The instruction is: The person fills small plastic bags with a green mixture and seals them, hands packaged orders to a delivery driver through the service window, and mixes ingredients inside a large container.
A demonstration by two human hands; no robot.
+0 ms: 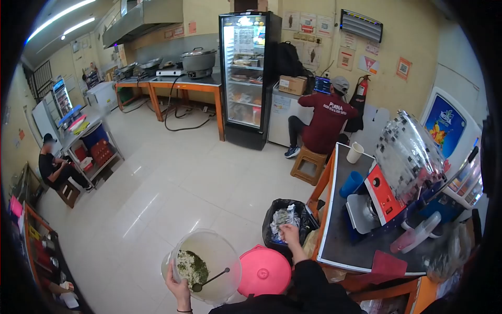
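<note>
My left hand (pixel 178 289) is wrapped on the near left side of a translucent plastic bucket (pixel 226 250). Inside lie a pale, crumbly mass (pixel 186 265) and chopped dark green pieces (pixel 197 264). A long-handled dark spoon (pixel 212 279) leans in the bucket, its round end low on the left. My right hand (pixel 289 234) reaches over a bin lined with a black bag (pixel 270 220), fingers curled together; whatever they hold is too small to make out. Crumpled pale waste (pixel 284 215) fills the bin's top. Between bucket and bin sits a pink round lid (pixel 264 271).
To the right stands a dark-topped table (pixel 334 238) with a blue cup (pixel 351 184), a beige mug (pixel 355 152) and an orange-fronted machine (pixel 383 193). Beyond, a person in maroon (pixel 327 123) sits on a stool. Another seated person (pixel 55 167) is far left. A glass-door fridge (pixel 244 78) stands behind.
</note>
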